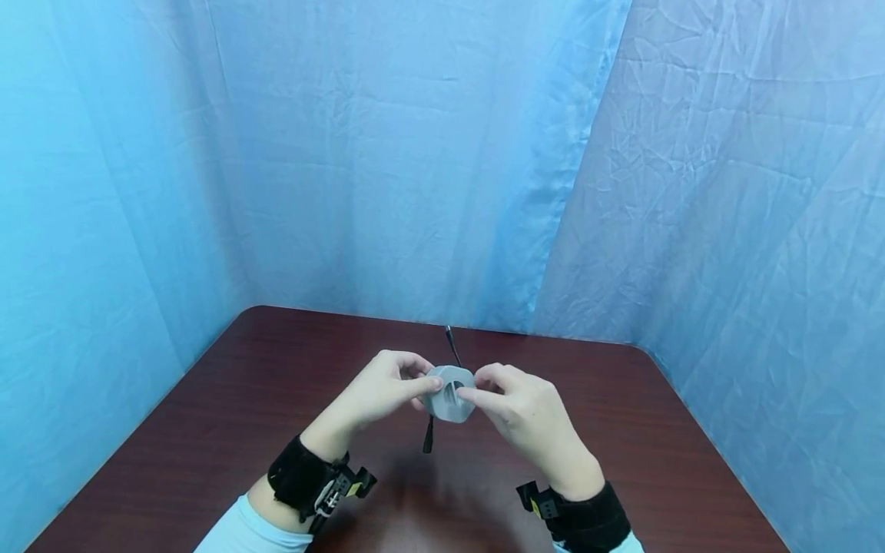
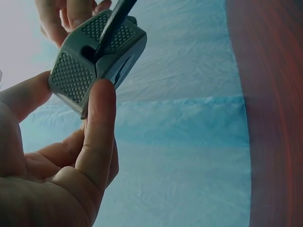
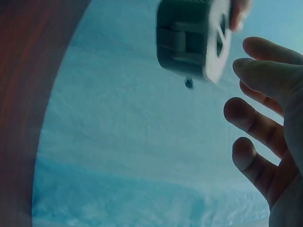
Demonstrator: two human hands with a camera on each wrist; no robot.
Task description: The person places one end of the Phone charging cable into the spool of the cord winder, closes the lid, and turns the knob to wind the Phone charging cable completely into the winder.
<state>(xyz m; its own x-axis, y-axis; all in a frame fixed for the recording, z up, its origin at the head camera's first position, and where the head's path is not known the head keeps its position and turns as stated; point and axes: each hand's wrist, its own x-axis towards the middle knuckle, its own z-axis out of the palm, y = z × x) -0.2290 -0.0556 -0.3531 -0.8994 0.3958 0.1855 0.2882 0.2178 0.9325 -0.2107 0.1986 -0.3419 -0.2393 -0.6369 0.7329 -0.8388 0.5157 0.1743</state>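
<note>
A small grey block with several flat sides (image 1: 452, 374) is held up above the table, with an oval opening in its pale face. Textured pads (image 2: 72, 77) cover its narrow side, and a thin black stick-like piece (image 2: 115, 24) comes out of a slot there. In the head view black ends show above and below the block. My left hand (image 1: 376, 390) pinches the block between thumb and fingers. Close to its right side, my right hand (image 1: 528, 403) has its thumb over the opening in the head view; the right wrist view shows loosely bent fingers (image 3: 253, 120) apart from the block.
Under the hands lies a dark reddish-brown table (image 1: 228, 399) with rounded far corners. Light blue cloth (image 1: 387, 153) hangs behind it and along both sides. Each wrist wears a black band (image 1: 299, 478) with a small camera.
</note>
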